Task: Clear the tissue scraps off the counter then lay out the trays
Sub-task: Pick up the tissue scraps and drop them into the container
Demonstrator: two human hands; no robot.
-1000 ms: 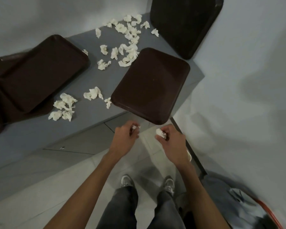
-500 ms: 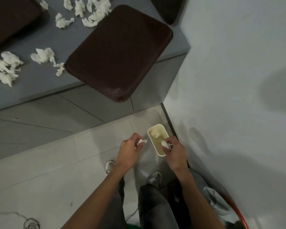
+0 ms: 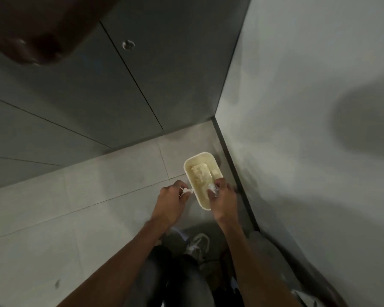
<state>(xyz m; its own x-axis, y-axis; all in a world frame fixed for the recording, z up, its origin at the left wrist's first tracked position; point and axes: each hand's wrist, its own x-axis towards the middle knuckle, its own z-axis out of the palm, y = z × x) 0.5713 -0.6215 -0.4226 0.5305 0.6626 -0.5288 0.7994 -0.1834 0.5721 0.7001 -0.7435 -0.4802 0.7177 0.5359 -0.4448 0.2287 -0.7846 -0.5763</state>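
Now | right grip [image 3: 222,200] is pinching a tissue scrap [image 3: 212,187] over the cream bin [image 3: 194,160] at the floor [image 3: 98,207] edge | left grip [image 3: 171,202] is pinching a second scrap [image 3: 187,191] just outside its rim | likely needing shifting inward before releasing

Two hands are showing: left hand [image 3: 171,202], right hand [image 3: 223,200]. Two tissue scraps are showing: left scrap [image 3: 187,191], right scrap [image 3: 213,187]. One cream bin [image 3: 197,155], one tray [image 3: 31,29] and one shoe [image 3: 197,243] are showing.
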